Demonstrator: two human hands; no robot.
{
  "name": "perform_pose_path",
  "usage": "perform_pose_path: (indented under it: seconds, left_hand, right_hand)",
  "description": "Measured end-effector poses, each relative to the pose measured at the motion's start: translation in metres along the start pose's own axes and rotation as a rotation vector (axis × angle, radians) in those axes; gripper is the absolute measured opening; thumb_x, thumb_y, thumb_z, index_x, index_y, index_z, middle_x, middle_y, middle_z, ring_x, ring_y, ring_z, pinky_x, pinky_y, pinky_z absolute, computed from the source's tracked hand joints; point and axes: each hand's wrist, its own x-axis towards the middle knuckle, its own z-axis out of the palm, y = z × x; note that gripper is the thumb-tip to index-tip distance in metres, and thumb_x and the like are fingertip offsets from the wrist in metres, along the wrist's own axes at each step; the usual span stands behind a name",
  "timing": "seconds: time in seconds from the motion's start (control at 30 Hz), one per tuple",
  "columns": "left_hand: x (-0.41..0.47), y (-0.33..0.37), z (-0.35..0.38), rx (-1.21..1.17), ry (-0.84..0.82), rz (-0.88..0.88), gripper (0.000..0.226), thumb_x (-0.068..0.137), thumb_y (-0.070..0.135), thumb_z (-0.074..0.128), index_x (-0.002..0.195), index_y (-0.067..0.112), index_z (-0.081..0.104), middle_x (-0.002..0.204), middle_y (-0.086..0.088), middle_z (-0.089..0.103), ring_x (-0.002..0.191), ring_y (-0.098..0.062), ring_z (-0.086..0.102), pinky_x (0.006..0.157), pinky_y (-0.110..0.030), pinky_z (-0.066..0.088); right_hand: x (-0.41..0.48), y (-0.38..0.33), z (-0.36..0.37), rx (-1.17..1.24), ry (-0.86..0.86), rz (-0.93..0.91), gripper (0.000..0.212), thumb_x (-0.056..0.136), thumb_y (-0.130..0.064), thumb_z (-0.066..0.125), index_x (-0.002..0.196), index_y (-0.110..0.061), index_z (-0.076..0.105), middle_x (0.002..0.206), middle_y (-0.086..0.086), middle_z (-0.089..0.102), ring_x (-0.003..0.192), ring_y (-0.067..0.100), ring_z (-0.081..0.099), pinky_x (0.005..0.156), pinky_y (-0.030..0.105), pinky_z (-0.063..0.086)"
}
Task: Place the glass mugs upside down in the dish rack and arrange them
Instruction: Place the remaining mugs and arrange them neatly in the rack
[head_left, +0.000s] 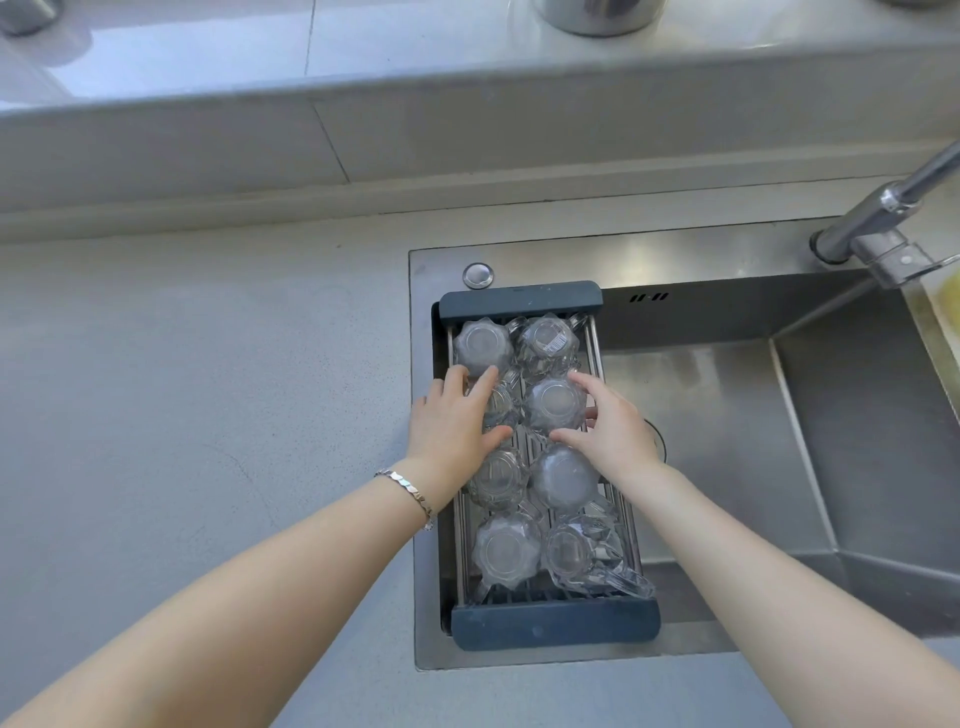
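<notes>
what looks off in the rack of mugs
The nearest right mug leans instead of sitting flat like the others, its handle jutting over the rack's near end. One far mug has a barcode sticker.

Pale grey surface (197, 364) on the left. Shiny steel sink (779, 415) set into it, tap (883, 218) at the right. Tiled ledge (363, 78) behind, bright with daylight.

Eight clear faceted glass mugs (552, 402) stand upside down in two rows of four inside my dark-ended dish rack (555, 622), the near-right one tilted, handle outward.
</notes>
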Motion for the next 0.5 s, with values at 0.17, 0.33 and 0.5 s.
perform_pose_path:
  seconds: [0.17,0.33,0.5]
  left_hand:
    - [-0.033,-0.01,-0.001,-0.139,0.066,0.176,0.054,0.087,0.031,0.06,0.137,0.019,0.044,0.134,-0.004,0.046,0.118,-0.021,0.049,0.098,-0.032,0.043]
    - [-0.051,-0.016,0.008,0.2,-0.164,0.497,0.077,0.083,-0.008,0.046,0.149,0.025,0.021,0.158,-0.002,0.023,0.143,-0.023,0.026,0.108,-0.039,0.031]
    - [-0.04,-0.008,0.009,0.376,-0.19,0.53,0.076,0.086,-0.005,0.053,0.148,0.026,0.022,0.159,-0.003,0.018,0.14,-0.027,0.029,0.106,-0.04,0.034]
  right_hand:
    - [-0.023,-0.004,-0.009,-0.029,0.049,-0.016,0.063,0.08,-0.037,0.067,0.134,-0.021,0.04,0.136,0.004,0.044,0.115,0.022,0.052,0.094,0.036,0.043]
    - [-0.055,0.004,0.006,-0.272,-0.153,0.06,0.071,0.076,-0.045,0.067,0.136,-0.027,0.033,0.131,0.006,0.042,0.118,0.027,0.048,0.095,0.039,0.045]
    - [-0.055,-0.003,0.017,-0.321,-0.153,0.118,0.074,0.071,-0.042,0.071,0.134,-0.026,0.034,0.129,0.008,0.042,0.107,0.032,0.057,0.085,0.037,0.05]
